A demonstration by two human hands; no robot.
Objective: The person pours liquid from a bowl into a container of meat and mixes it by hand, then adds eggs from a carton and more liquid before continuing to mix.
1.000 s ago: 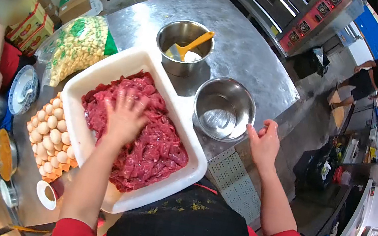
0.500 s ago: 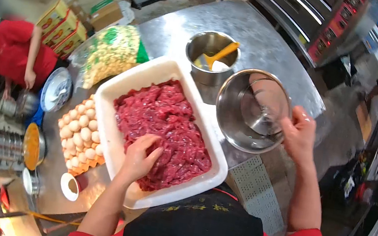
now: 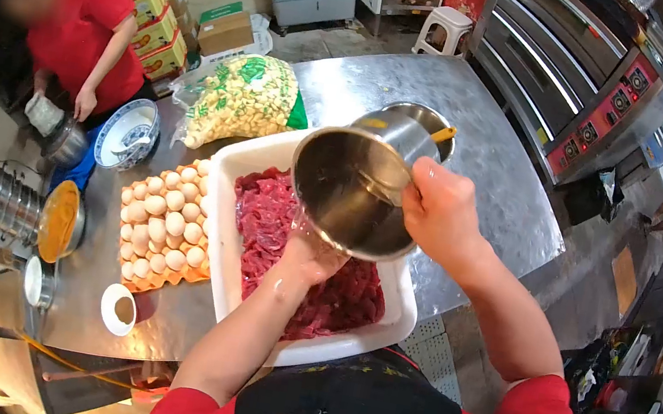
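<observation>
My right hand [image 3: 444,213] is closed on the side of a shiny steel pot [image 3: 343,187], which is tilted over a white plastic tub [image 3: 221,224]. Strips of raw red meat [image 3: 264,218] fill the tub. Just under the pot's lower rim is my left hand [image 3: 310,258], wet and low over the meat. Its fingers are mostly hidden by the pot, so their pose does not show. Clear liquid seems to run near that hand. Behind the tilted pot, another steel pot [image 3: 444,121] holds a yellow-handled spatula [image 3: 443,135].
Left of the tub sit eggs [image 3: 159,218] on trays, a bag of pale cubes [image 3: 243,105], a patterned bowl [image 3: 129,134] and a white cup [image 3: 119,309]. A person in a red shirt [image 3: 87,17] stands at the far left. An oven [image 3: 549,59] is behind the steel table [image 3: 503,174].
The steel pot has moved left from beside the tub to above it and is tipped further. My left hand has shifted right, under the pot's rim. The view has turned slightly.
</observation>
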